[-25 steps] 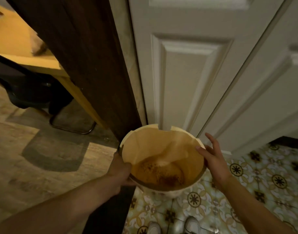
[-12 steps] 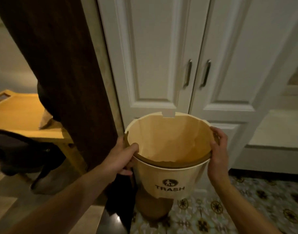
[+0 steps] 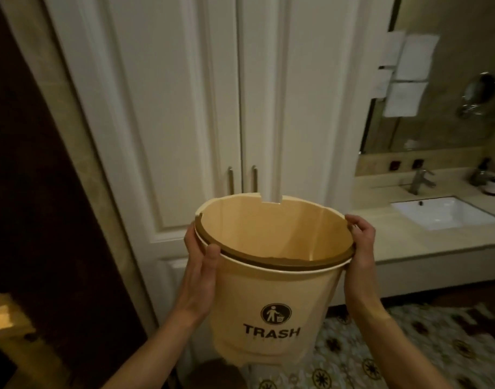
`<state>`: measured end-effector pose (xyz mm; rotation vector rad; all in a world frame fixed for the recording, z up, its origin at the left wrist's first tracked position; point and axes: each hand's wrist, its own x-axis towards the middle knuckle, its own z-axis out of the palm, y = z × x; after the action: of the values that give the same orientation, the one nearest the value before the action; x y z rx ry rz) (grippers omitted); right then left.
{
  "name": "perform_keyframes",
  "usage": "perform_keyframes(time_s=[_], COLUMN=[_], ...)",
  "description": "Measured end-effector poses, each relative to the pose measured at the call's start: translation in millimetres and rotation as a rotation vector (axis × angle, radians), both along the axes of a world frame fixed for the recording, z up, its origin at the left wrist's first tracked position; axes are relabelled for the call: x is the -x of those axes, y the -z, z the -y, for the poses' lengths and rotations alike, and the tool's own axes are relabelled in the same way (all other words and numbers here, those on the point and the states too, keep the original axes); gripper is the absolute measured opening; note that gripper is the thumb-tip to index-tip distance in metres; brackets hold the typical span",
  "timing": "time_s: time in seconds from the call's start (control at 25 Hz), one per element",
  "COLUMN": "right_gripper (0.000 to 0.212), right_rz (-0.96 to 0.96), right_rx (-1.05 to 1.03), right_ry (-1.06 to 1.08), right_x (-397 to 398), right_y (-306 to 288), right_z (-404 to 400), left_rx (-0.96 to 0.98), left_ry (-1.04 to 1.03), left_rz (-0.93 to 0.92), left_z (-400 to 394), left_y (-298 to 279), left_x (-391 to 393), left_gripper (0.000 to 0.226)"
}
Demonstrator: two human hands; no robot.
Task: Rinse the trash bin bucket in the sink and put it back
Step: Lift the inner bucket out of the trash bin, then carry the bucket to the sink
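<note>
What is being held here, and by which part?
The trash bin bucket, gripped at its rim: left hand on the left side, right hand on the right.

I held a cream plastic trash bin bucket [image 3: 271,299], round and tapering toward its base, up in the air, roughly upright and tipped slightly toward me so its open mouth showed. A dark brown ring [image 3: 282,261] ran around its rim, and a rectangular notch cut the far edge. Its front bore a black round emblem above the word TRASH. The white rectangular basin sink [image 3: 442,213] sat well apart to the right, sunk into a countertop.
</note>
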<state>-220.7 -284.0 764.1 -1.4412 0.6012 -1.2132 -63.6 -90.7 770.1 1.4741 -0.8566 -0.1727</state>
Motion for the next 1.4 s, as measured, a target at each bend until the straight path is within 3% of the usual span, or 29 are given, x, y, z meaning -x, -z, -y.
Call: perform_keyframes(time_s=[0.12,0.24,0.44,0.68,0.84,1.04,1.4], right_gripper=[0.059,0.056,0.087,0.094,0.096,0.092,0.096], right_rz=[-0.020,-0.034,-0.118,-0.142,-0.114,-0.086,-0.100], right_rx=[0.059,0.154,0.269,0.218,0.182,0.132,0.039], right_ry=[-0.019,-0.001,0.042,0.109,0.217,0.297,0.383], right_x=[40,83,162,252,292,316,299], right_y=[-5,-9,-20,-17,-13,-2,-7], right_z=[27,58,122,194,230,292,450], left_rx=[-0.005,0.021,0.060,0.099,0.120,0.110,0.114], left_ry=[0.076,0.134,0.249,0.365,0.499,0.617,0.614], left_rz=[0.008,-0.013,-0.043,-0.073,-0.074,-0.115,-0.159], left_z=[49,107,198,300,360,443,618], left_y=[1,-2,-6,-8,-8,9,16], left_x=[17,41,95,164,201,217,199], left_gripper=[0.099,0.106,0.117,0.115,0.102,0.099,0.110])
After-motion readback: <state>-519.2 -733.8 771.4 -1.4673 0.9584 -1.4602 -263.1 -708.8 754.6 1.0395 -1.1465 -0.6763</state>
